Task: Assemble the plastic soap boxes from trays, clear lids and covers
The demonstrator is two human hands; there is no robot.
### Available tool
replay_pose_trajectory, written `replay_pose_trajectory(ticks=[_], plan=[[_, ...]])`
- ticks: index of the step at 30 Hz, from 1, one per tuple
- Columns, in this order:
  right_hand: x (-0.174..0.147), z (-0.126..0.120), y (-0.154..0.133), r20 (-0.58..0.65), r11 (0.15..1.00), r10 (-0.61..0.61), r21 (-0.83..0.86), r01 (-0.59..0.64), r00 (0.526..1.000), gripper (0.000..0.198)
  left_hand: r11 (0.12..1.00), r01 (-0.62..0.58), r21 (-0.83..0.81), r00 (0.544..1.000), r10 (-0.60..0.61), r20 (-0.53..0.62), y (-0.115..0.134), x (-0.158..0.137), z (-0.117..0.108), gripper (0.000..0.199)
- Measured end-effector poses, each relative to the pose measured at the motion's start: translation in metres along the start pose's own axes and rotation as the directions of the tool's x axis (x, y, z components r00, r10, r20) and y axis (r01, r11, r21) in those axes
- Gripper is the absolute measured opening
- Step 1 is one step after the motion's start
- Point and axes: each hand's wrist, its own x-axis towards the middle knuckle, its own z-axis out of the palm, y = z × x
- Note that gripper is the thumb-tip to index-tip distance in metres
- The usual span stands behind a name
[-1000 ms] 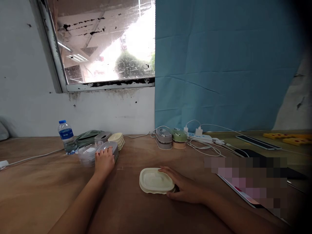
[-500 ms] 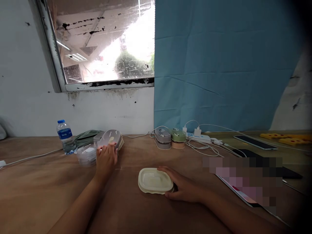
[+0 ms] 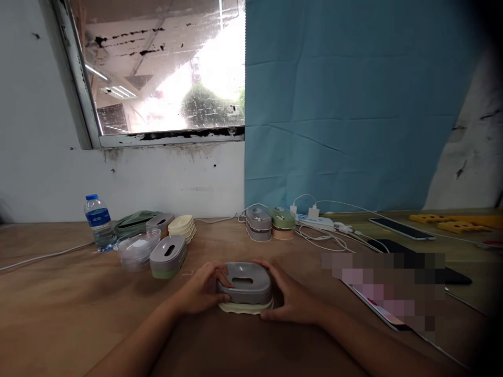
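In front of me a grey oval plastic cover (image 3: 244,290) with a dark slot in its top sits over a cream oval tray (image 3: 245,308), whose wavy rim shows below it. My left hand (image 3: 206,288) grips the cover's left side, fingers on top and thumb low on the side. Curved around the right side is my right hand (image 3: 288,296), its thumb low near the tray's rim and its fingers at the far edge. Whether the cover is fully seated on the tray I cannot tell.
At the left stand a grey-green slotted box (image 3: 168,256), clear plastic containers (image 3: 137,251), stacked cream trays (image 3: 182,226) and a water bottle (image 3: 98,222). Two small oval boxes (image 3: 259,224) stand at the back, beside a power strip (image 3: 314,221) with cables. Phones (image 3: 403,229) lie at the right.
My left hand has come from the stacks at the left with the grey cover and set it over the cream tray. My right hand has stayed at the tray's right side.
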Motion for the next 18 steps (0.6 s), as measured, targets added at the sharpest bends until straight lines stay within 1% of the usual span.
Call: replay_pose_trajectory(ticks=[2,5,7,10,12,14,16,17,18], plan=[[0.0,0.0,-0.002,0.071,1.0,-0.004,-0.021,0.006,0.997,0.087,0.999,0.023,0.022,1.0,-0.024,0.014,0.0,0.0,-0.002,0.031],[0.0,0.0,-0.003,0.129,1.0,0.013,-0.028,-0.01,0.992,0.084,0.998,0.024,0.05,0.999,-0.025,0.023,0.001,0.002,-0.003,0.024],[-0.001,0.001,-0.002,0.173,0.999,0.028,-0.035,-0.022,0.985,0.084,0.997,0.004,0.079,0.998,-0.009,0.069,0.002,0.003,-0.003,0.024],[-0.002,0.001,-0.002,0.24,0.995,0.085,-0.069,-0.07,0.967,0.092,0.989,-0.029,0.147,0.989,0.007,0.151,0.004,0.003,-0.002,0.023],[-0.002,0.001,-0.003,0.258,0.991,0.116,-0.087,-0.097,0.959,0.095,0.984,-0.05,0.168,0.985,0.021,0.171,0.006,0.003,-0.002,0.025],[-0.002,0.0,-0.005,0.257,0.991,0.119,-0.095,-0.097,0.959,0.092,0.983,-0.08,0.168,0.983,0.05,0.176,0.007,0.003,-0.004,0.029],[-0.001,-0.002,-0.007,0.252,0.992,0.104,-0.096,-0.082,0.962,0.087,0.969,-0.115,0.217,0.988,0.09,0.123,0.008,0.002,-0.01,0.029],[-0.001,-0.003,-0.008,0.249,0.993,0.096,-0.094,-0.074,0.964,0.084,0.952,-0.12,0.282,0.993,0.108,0.057,0.006,0.002,-0.016,0.026],[-0.001,-0.003,-0.008,0.249,0.993,0.089,-0.092,-0.068,0.964,0.082,0.923,-0.104,0.371,0.991,0.126,-0.034,0.004,0.002,-0.023,0.021]])
